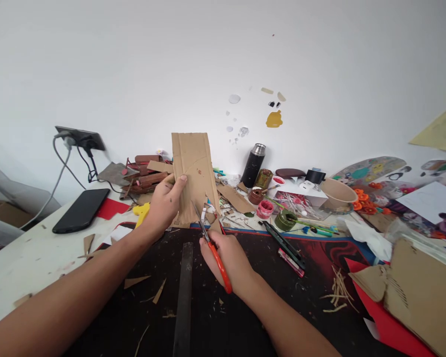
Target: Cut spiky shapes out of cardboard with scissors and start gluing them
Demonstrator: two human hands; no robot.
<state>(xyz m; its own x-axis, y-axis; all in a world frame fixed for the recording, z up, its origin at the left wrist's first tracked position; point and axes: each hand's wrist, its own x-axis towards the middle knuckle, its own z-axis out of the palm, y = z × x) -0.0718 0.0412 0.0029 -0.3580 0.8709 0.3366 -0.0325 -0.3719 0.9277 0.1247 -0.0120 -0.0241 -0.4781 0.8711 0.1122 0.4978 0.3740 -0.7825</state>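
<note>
My left hand [168,201] pinches the left edge of an upright piece of brown cardboard [193,161], thumb on the near face. A thin curved line runs across its surface. In my right hand [226,258] is a pair of scissors [218,262] with orange handles. Their blades are parted and point up at the cardboard's lower part; whether they touch it I cannot tell. Below the hands a dark metal ruler [184,302] lies on the black mat [152,317], among small cardboard scraps [159,291].
At left are a black phone [82,210], red paper [112,208] and a yellow tool [141,213]. Behind stand a black thermos [254,166] and open paint jars [264,208]. A green cutter [283,245] lies right of my hands. Larger cardboard [423,292] sits at far right.
</note>
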